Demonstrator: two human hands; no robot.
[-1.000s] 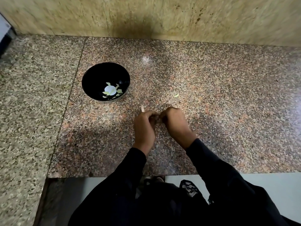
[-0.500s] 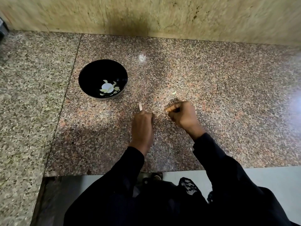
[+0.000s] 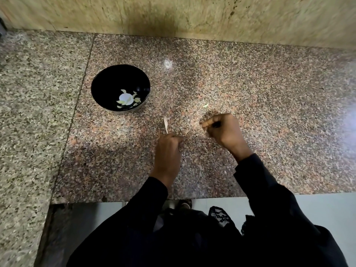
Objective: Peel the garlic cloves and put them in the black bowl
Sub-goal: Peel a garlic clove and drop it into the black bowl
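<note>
The black bowl (image 3: 107, 81) stands on the granite counter at the left, with several pale peeled garlic cloves (image 3: 126, 99) at its bottom. My left hand (image 3: 168, 151) is at the centre with its fingers curled round a garlic clove that is mostly hidden. Only a pale sliver of the clove's skin (image 3: 165, 125) sticks out beyond the fingertips. My right hand (image 3: 224, 130) is a short way to the right, apart from the left. Its fingers are curled, and thumb and forefinger pinch a tiny scrap of garlic skin that barely shows.
A small greenish bit of peel (image 3: 205, 105) lies on the counter just beyond my right hand. A beige stone wall (image 3: 192, 16) closes the back. The counter's front edge (image 3: 250, 195) runs just below my forearms.
My hands were together over the clove one second ago. The right hand has pulled away to the right and slightly forward, while the left has stayed put with the clove.
</note>
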